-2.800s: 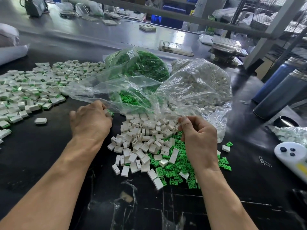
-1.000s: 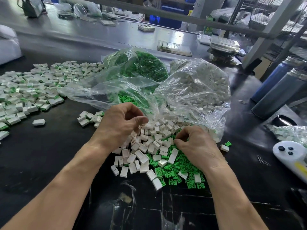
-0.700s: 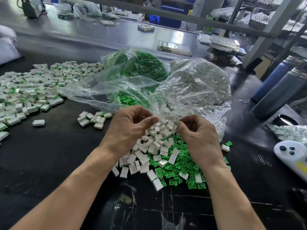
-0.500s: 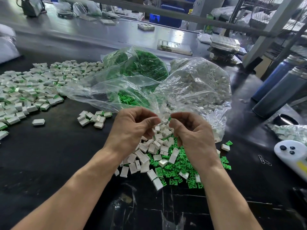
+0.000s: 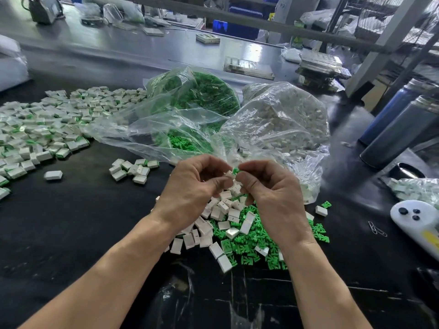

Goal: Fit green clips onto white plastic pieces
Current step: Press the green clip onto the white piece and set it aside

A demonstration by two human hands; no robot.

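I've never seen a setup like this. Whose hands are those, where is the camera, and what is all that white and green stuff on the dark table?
There is no machine here: a person is working with bare hands, and the one picture comes from a camera worn on their head, looking forward and down. The left hand pinches a small white plastic piece, and the right hand pinches a green clip against it, fingertips almost meeting. Below the hands, on the black table, lies a loose pile of white pieces mixed with green clips. Behind stand two clear bags, a bag of green clips and a bag of white pieces. To the left spreads a big heap of white pieces with green showing, probably the ones already fitted.
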